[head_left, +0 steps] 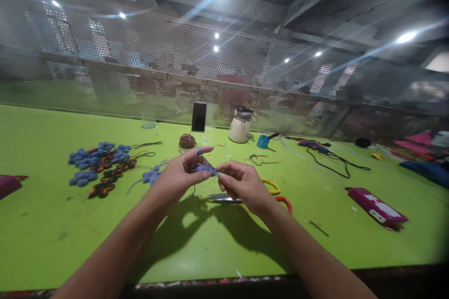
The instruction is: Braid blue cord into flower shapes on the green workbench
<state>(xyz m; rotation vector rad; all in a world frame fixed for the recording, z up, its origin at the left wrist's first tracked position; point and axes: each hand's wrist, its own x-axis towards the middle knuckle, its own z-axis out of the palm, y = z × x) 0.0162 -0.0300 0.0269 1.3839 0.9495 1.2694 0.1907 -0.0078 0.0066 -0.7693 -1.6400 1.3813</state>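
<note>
My left hand point(182, 168) pinches a small blue-purple crochet piece point(205, 168) between thumb and fingers, with yarn looped round its raised index finger. My right hand point(242, 181) is closed at the right edge of that piece, on what looks like a crochet hook; only a bit of green point(220, 172) shows at its fingertips. Beneath the right hand lie scissors point(224, 197) with yellow and red handles. Left of my left hand is a blue crochet flower point(151, 175) with loose yarn ends. Farther left, several blue flowers point(83, 177) and dark orange-black ones point(105, 187) lie grouped.
On the green table point(196, 257) stand a yarn ball point(187, 141), a phone point(199, 117), a whitish jar point(240, 128) and a blue pot point(263, 141). At right lie a magenta power strip point(377, 206) and a black cord point(342, 163). A perforated screen point(168, 74) rises behind.
</note>
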